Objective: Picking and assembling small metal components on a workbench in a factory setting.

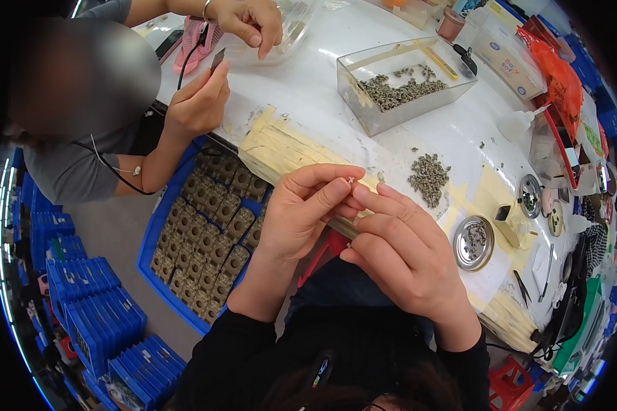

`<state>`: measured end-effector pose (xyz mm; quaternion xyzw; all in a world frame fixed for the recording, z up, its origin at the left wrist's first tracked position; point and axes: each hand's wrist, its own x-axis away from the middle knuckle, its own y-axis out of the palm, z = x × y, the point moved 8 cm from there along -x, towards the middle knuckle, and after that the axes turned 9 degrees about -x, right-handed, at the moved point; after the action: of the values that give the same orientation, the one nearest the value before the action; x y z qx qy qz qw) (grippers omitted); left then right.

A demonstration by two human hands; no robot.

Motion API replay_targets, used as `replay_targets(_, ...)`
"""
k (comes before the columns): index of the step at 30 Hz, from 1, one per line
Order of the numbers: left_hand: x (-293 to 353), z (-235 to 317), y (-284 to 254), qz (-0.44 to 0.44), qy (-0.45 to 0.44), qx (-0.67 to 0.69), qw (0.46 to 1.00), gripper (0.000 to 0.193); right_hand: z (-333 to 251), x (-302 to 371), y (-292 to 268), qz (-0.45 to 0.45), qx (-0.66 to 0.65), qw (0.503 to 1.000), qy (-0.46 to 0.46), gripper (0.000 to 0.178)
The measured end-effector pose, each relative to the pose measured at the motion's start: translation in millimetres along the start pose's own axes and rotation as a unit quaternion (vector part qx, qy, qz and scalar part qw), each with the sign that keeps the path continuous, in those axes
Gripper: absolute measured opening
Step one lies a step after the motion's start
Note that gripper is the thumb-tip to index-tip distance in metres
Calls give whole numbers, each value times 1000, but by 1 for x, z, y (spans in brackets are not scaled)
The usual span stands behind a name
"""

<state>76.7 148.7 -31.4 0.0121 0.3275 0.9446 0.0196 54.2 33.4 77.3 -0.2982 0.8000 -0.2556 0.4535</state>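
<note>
Above the near table edge, my left hand [298, 212] pinches a tiny pale part [351, 180] between thumb and forefinger. My right hand [408, 257] meets it from the other side, its thumb and forefinger pressed close to the same part. At the curled lower fingers of the right hand a second tiny part [349, 244] shows, too small to name. Just beyond my hands a loose pile of small grey metal parts [429, 179] lies on the table. A clear plastic box [384, 123] farther back holds many more like them.
At the left a co-worker's hand [202, 99] holds a small dark flat piece. Below it sits a blue tray [147, 257] of blocks with round holes. Round metal dishes [457, 250], black tweezers [522, 288] and yellow tape [288, 147] are on the table. Blue bins [96, 294] stand lower left.
</note>
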Motion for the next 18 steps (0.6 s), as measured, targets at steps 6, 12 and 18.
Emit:
replay_targets(6, 0, 2, -7, 3, -13, -41, 999, 24, 0, -5, 5, -32, 54, 998, -10, 21)
replay_targets(12, 1, 1, -6, 9, -19, -53, 998, 24, 0, -7, 6, -36, 63, 997, -12, 21)
replay_targets(18, 1, -3, -10, 13, -32, -24, 999, 24, 1, -8, 5, -31, 53, 998, -11, 21)
